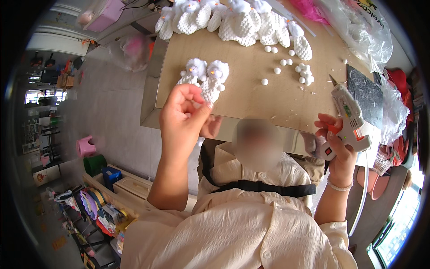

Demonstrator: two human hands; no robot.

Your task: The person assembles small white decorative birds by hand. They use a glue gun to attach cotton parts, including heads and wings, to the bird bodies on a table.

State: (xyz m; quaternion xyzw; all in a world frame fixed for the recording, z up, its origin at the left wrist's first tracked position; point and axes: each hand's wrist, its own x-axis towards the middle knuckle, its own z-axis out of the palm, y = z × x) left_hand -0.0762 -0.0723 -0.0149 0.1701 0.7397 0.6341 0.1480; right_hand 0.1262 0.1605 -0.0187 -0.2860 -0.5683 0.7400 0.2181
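My right hand (339,141) grips a white hot glue gun (349,116) with a glue stick in its rear, its nozzle pointing to the far side of the table. My left hand (184,117) is at the table's near edge, thumb and forefinger tips at the lower end of a white knitted doll (211,94) with a fluffy hat and an orange nose. Whether they pinch it or something small is not clear. A similar doll (189,80) lies at its left. Loose white balls (305,74) lie on the wooden tabletop (248,97), some in a cluster.
More knitted dolls (242,25) line the far edge. A clear plastic bag (361,30) lies at the far right, near a dark mat (364,94). White scraps dot the tabletop. A pink stool (86,146) and a cluttered cart (100,215) stand on the left.
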